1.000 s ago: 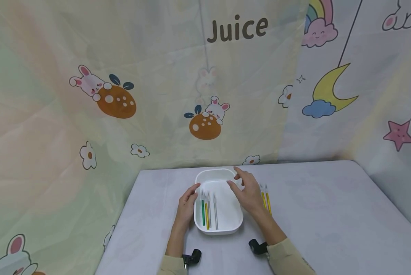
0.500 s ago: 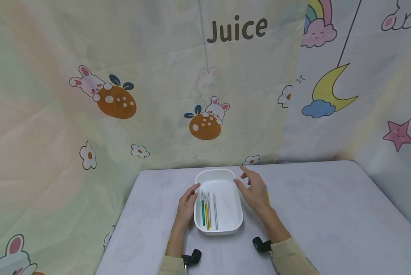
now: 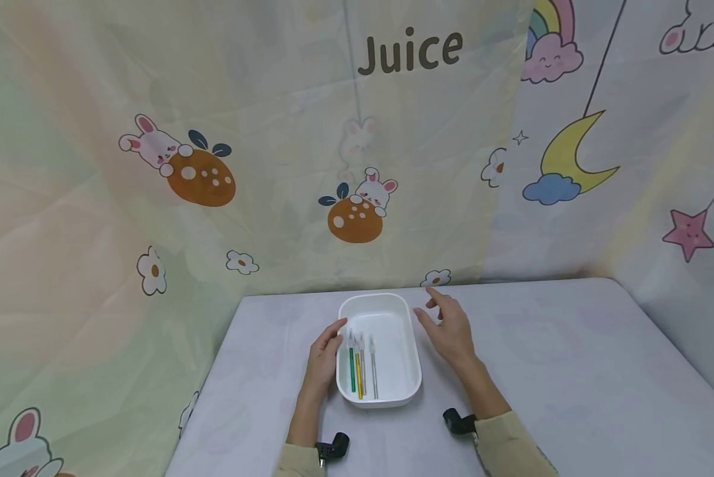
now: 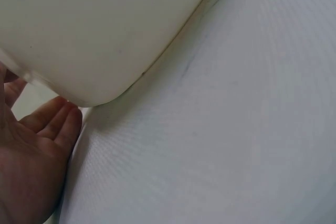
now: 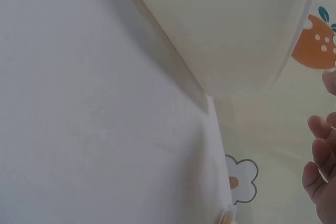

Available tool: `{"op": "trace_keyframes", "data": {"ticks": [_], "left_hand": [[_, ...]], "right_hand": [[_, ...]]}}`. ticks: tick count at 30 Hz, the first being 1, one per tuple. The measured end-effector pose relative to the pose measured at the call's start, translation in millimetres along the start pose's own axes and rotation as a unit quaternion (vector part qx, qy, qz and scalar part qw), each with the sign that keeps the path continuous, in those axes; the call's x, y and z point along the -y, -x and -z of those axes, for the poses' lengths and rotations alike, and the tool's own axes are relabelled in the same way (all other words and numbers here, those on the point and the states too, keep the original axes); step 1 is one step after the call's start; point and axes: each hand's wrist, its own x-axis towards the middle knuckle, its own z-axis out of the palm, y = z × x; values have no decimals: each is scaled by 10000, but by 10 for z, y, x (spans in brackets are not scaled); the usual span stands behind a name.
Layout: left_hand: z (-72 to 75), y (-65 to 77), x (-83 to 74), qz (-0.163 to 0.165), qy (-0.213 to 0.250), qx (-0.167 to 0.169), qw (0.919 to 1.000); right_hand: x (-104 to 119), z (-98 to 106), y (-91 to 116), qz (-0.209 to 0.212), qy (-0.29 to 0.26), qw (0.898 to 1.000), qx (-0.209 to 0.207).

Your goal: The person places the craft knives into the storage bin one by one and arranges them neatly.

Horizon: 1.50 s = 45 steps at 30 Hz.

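A white rectangular tray (image 3: 398,351) with rounded corners stands on the table in the head view. Several slim pen-like sticks with pale upper ends lie in its left half, among them a green one (image 3: 353,371), a yellow one (image 3: 359,377) and a grey one (image 3: 374,371). My left hand (image 3: 321,361) rests against the tray's left side, its fingers at the rim and outer wall. To the right of the tray, my right hand (image 3: 452,331) hovers with fingers spread and loosely bent, apart from the rim and holding nothing.
A white cloth covers the table (image 3: 571,371). Behind it hangs a printed curtain (image 3: 285,199) with cartoon rabbits and flowers. Near the lower edge of the right wrist view shows a small orange and pale object (image 5: 227,216), too cut off to identify.
My right hand has moved right, away from the tray's rim. Two yellow sticks seen on the table earlier are now hidden behind it. My left hand and the tray have stayed put.
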Motion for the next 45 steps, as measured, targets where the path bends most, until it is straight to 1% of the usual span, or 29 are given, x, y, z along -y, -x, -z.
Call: {"op": "trace_keyframes", "data": {"ticks": [6,14,21,28,32,40,45], "left_hand": [[0,-1,-16,2,-34,3,10000],[-5,5,-12,-9,-55,-25,10000],[-7,13,-6,-11,-78,-51,10000],[-7,16,-8,-2,-122,-75,9999],[-11,12,-1,-35,-94,-66,9999],[-13,28,-12,-30,-82,-85,9999],[-5,15,-10,-52,-77,-43,9999]], "right_hand": [[-9,11,-3,-22,10,10000,-24],[-50,15,-7,-266,83,9996,36],[-82,34,-18,-389,32,9992,80],[-105,59,-19,-583,70,9980,215],[-120,74,-25,-623,130,9976,272],[-137,116,-28,-623,334,9972,249],[-172,150,-38,-732,418,9958,344]]}}
